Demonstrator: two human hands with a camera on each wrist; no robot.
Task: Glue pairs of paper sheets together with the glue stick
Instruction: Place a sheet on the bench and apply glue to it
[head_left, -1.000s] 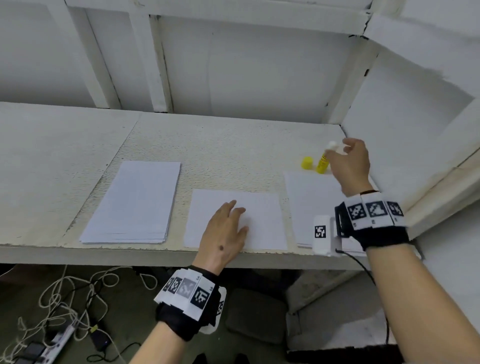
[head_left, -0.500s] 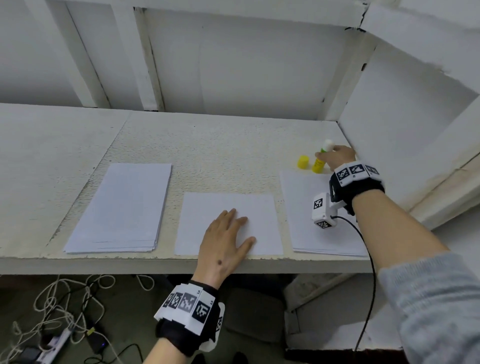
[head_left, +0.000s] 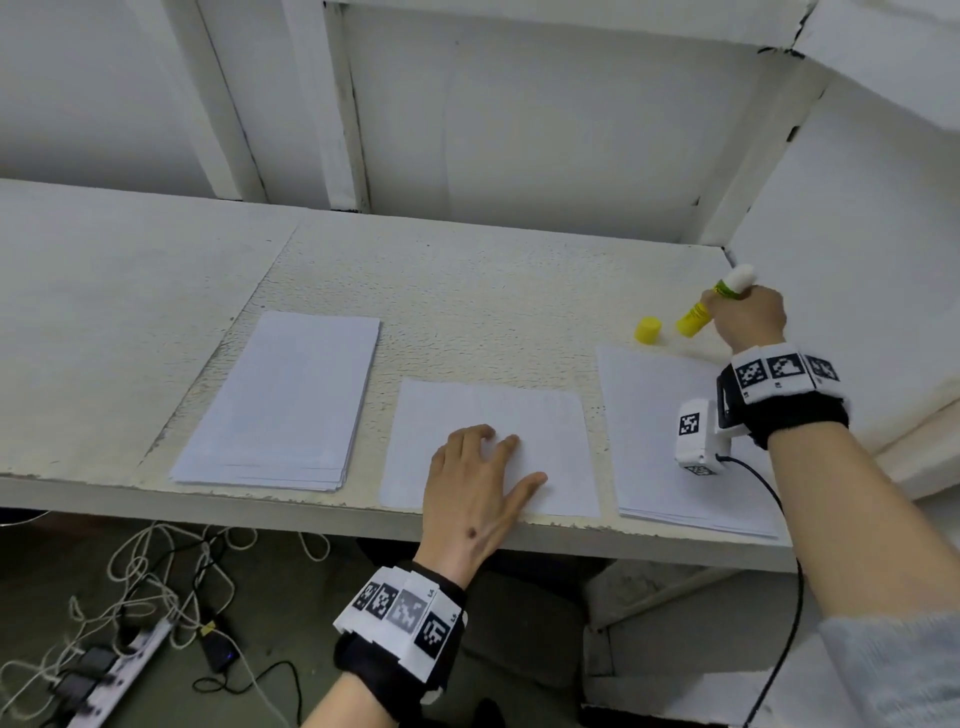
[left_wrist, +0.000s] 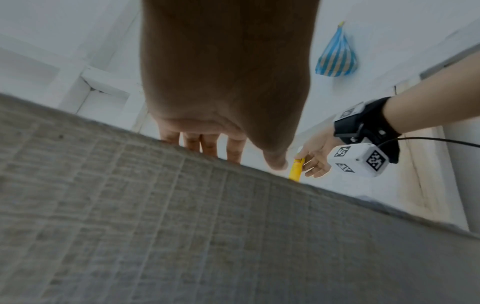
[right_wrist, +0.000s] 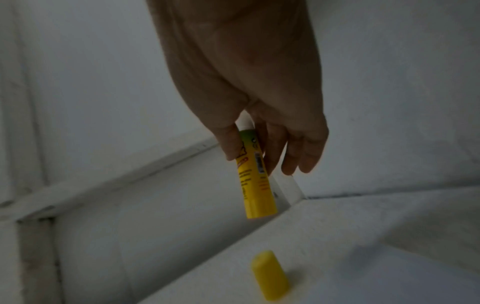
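Meanwhile, uncapped glue stick (head_left: 696, 316) in right hand (head_left: 748, 322), cap (head_left: 648, 330) beside.

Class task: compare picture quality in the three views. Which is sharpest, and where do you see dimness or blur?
Head view: bright and sharp, straight edges bowed by the wide lens. Left wrist view: left hand dim, near shelf surface blurred. Right wrist view: dark, glue stick readable, yellow cap soft.
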